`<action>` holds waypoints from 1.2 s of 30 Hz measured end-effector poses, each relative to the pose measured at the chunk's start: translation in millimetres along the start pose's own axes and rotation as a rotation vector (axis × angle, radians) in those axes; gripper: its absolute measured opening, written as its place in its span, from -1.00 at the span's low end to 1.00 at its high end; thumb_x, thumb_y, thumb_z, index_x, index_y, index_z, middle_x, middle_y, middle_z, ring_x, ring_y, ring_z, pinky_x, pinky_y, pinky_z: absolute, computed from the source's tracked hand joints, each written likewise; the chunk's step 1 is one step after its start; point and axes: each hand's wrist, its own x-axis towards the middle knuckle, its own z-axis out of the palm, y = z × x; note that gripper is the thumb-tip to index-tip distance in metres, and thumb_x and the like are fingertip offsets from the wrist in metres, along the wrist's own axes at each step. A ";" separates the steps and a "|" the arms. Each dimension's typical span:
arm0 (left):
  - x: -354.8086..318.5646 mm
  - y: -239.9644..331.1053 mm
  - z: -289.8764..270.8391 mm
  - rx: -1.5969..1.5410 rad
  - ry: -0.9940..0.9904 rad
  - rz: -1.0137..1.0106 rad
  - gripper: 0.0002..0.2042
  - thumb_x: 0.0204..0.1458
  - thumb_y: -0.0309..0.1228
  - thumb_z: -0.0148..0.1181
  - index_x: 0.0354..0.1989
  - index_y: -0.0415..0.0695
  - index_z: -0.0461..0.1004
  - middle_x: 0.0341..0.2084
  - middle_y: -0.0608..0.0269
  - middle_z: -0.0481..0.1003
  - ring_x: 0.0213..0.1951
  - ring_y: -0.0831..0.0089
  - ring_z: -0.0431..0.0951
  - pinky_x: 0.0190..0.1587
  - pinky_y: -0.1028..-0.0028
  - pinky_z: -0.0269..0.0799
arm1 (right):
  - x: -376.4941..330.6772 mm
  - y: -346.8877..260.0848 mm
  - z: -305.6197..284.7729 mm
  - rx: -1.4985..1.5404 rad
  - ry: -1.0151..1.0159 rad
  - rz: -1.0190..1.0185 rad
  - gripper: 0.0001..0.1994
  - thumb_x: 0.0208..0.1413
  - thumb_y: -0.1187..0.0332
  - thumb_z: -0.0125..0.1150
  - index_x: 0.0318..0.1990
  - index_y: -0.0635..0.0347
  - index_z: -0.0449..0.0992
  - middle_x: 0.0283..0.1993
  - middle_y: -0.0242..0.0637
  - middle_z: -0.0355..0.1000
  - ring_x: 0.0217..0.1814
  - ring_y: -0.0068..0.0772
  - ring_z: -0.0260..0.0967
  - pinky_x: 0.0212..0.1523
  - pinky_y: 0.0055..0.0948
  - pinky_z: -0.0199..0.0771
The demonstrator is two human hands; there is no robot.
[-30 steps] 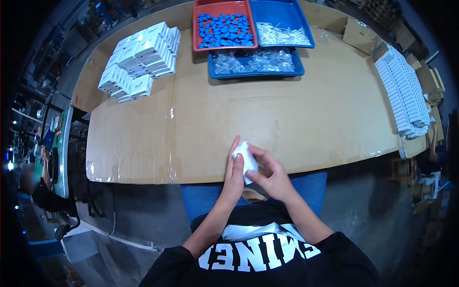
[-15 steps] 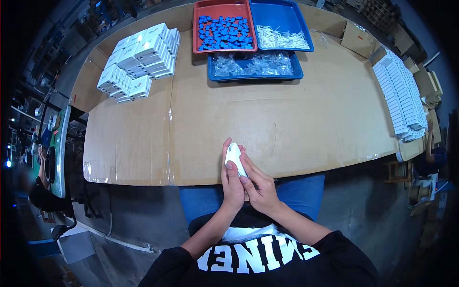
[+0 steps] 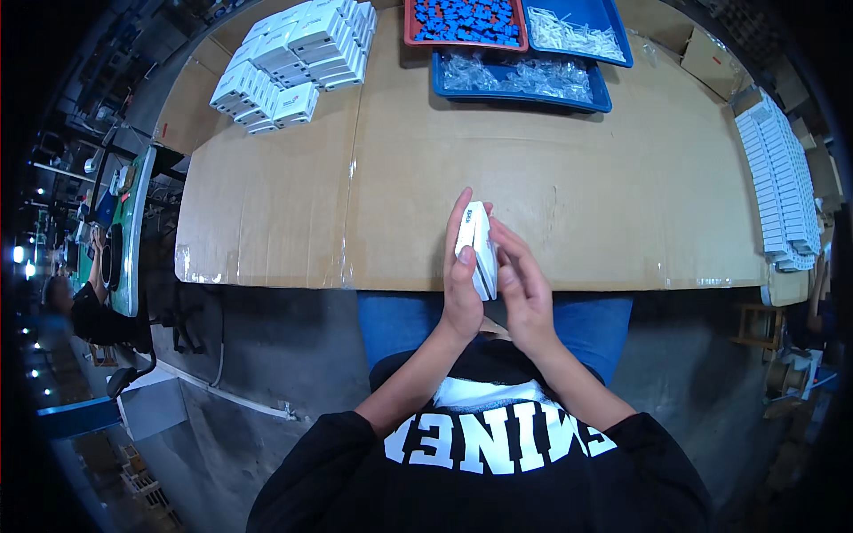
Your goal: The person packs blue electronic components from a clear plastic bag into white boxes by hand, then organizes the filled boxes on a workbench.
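Note:
A small white box (image 3: 475, 235) stands tilted in my left hand (image 3: 462, 289), above the near edge of the table. The left thumb lies across its near face, and the left fingers run up along its left side. A darker line, perhaps a seam or flap edge, runs down the box. At its right side is my right hand (image 3: 528, 298), with fingers stretched out and thumb apart from them. Its fingertips come close to the box's upper right edge; whether they touch it is hard to tell.
White boxes (image 3: 302, 40) are stacked at the far left, and long rows of white boxes (image 3: 777, 178) line the right side. A red tray (image 3: 410, 34) holds blue parts. One blue tray (image 3: 625, 35) contains white sticks; another blue tray (image 3: 524, 99) has clear plastic bags.
The view has shifted, so the table sits higher in it. My right hand has loosened from the white box and its fingers have spread; the box has turned, showing more of its side.

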 end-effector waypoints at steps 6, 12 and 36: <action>-4.2 -0.7 -2.1 0.292 -0.113 0.109 0.02 0.05 0.22 -0.06 0.57 -0.23 -0.17 0.39 -0.14 0.12 0.37 0.10 0.20 0.37 0.20 0.12 | 7.3 -20.3 -8.4 0.438 0.040 0.521 -0.49 0.46 0.02 0.00 0.34 0.22 0.32 0.36 -0.11 0.29 0.36 -0.34 0.31 0.31 -0.35 0.37; -8.6 -24.4 -7.5 0.455 -0.037 0.294 0.13 0.14 0.50 -0.25 0.53 -0.37 -0.13 0.24 -0.12 0.22 0.19 0.15 0.35 0.24 0.21 0.29 | 3.7 -20.6 9.7 0.297 0.064 0.444 -0.37 0.33 0.35 0.25 0.43 0.31 0.09 0.33 -0.02 0.30 0.38 -0.29 0.32 0.36 -0.30 0.34; -4.9 -25.4 -9.0 0.379 -0.046 0.373 0.11 0.15 0.48 -0.16 0.54 -0.33 -0.13 0.30 -0.08 0.19 0.28 0.17 0.32 0.29 0.24 0.28 | -3.4 -15.3 -12.6 0.413 -0.110 0.394 -0.32 0.49 0.10 -0.03 0.56 0.31 -0.05 0.54 0.01 0.11 0.55 -0.23 0.09 0.47 -0.33 0.13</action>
